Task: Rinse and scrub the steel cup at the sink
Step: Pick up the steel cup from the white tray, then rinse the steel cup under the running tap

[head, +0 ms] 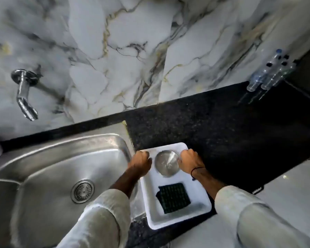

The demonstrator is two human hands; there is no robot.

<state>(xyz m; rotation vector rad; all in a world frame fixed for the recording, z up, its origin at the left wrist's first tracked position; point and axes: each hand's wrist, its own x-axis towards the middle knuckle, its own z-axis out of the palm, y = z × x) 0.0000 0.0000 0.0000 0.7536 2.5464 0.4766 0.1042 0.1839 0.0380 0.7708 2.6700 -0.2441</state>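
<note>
Head view: steel cup (167, 163) upright, mouth up, in far end of white tray (175, 221) on dark counter (222, 131), directly between left hand (140, 162) and right hand (188, 161), both curled closed over tray's side rims, neither touching cup. Green scrub pad (174, 197) flat in tray's near end. Sink (52, 167) just left of tray, basin clear, tap (25, 93) on wall beyond; left hand nearer sink.

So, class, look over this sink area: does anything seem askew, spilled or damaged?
Only the white tray: it sits skewed, its left edge overhanging the sink. Steel cup and scrub pad lie in it.
</note>
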